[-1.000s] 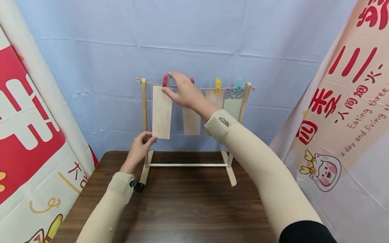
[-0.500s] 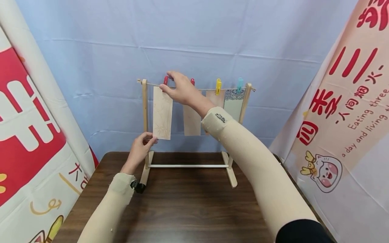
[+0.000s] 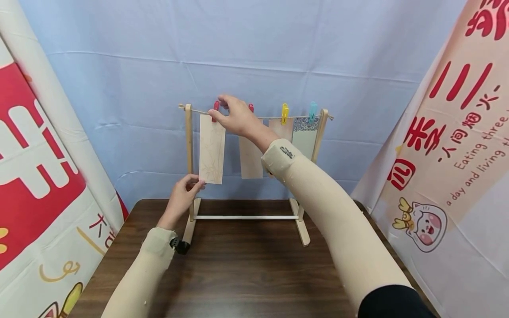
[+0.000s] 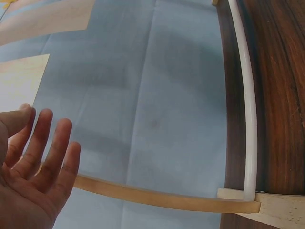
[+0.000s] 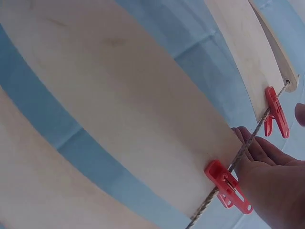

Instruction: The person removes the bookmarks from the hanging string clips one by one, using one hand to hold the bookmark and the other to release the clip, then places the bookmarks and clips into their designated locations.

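A pale, narrow paper card (image 3: 210,154) with faint plant drawings hangs leftmost on the rope, under a red clothespin (image 3: 216,107). My left hand (image 3: 183,193) pinches its lower left corner between thumb and index finger, the other fingers spread. Up at the rope, my right hand (image 3: 240,118) reaches around that clothespin with thumb and fingers apart. In the right wrist view a gap shows between the thumb and this red clothespin (image 5: 276,112), which sits on the twisted rope (image 5: 248,143). The right hand partly covers a second card (image 3: 250,161), held by another red clothespin (image 5: 228,186).
Farther right hang a pinkish card (image 3: 280,128) under a yellow clothespin (image 3: 285,113) and a blue-patterned card (image 3: 305,137) under a light blue clothespin (image 3: 313,111). The wooden stand (image 3: 188,141) with a white crossbar (image 3: 246,217) stands on a dark wooden table (image 3: 246,274).
The right thumb has shifted slightly left across the leftmost clothespin, and the right forearm is a little lower. The left hand keeps its pinch on the card's corner.
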`<action>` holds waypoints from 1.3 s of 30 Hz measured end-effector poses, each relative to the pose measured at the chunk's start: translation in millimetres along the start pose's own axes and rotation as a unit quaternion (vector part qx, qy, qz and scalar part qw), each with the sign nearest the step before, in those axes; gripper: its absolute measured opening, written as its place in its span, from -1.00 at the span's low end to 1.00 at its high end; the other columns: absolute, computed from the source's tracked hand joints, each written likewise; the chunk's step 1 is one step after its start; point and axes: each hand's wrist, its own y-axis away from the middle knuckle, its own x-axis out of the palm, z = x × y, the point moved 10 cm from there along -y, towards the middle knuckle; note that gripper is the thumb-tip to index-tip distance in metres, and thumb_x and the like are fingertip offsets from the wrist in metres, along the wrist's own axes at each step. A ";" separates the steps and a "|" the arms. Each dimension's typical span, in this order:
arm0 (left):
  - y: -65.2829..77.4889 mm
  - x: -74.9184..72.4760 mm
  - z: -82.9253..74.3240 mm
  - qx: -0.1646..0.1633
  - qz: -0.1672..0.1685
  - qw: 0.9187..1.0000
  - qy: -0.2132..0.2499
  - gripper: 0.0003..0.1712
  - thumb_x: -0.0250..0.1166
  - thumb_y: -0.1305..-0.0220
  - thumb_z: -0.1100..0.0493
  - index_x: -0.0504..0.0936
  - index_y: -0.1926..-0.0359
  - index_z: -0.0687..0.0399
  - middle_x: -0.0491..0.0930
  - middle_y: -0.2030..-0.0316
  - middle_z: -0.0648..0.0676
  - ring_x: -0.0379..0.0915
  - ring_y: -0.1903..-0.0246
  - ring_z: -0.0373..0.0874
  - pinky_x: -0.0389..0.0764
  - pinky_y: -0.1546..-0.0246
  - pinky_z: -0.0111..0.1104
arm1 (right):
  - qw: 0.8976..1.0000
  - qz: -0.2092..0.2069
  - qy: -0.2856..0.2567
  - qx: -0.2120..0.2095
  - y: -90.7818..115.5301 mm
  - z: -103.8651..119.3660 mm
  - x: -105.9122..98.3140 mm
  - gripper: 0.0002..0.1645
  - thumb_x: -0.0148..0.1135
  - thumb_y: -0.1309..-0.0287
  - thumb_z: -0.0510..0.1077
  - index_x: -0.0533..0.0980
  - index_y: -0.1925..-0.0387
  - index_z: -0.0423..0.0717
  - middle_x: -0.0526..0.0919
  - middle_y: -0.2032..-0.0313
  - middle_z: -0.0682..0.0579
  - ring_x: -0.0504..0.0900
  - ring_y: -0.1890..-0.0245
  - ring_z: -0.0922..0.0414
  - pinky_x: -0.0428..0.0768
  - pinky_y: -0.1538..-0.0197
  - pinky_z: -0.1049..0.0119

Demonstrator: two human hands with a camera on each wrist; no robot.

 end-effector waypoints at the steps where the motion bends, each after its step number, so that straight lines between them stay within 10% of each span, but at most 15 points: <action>1: -0.4 0.4 0.0 0.000 0.000 1.000 0.000 -0.69 0.29 -0.61 0.00 0.69 -0.09 0.14 0.81 0.09 0.20 0.71 0.14 0.00 0.63 0.16 -0.29 | 1.000 0.000 -0.002 -0.001 -0.3 -0.6 0.2 -0.15 0.20 -0.58 0.19 0.23 -0.63 -0.18 0.42 -0.53 -0.12 0.44 -0.51 0.04 0.42 -0.52 0.19; 39: -3.8 0.2 -6.3 0.014 -0.004 1.000 -0.010 -0.70 0.29 -0.61 0.00 0.69 -0.07 0.14 0.81 0.11 0.19 0.74 0.15 0.03 0.64 0.12 -0.29 | 0.989 -0.079 -0.104 -0.070 5.2 10.3 -14.3 -0.66 0.32 -0.54 -0.06 0.59 -0.15 -0.20 0.77 0.03 -0.06 0.73 0.02 0.11 0.63 -0.10 0.33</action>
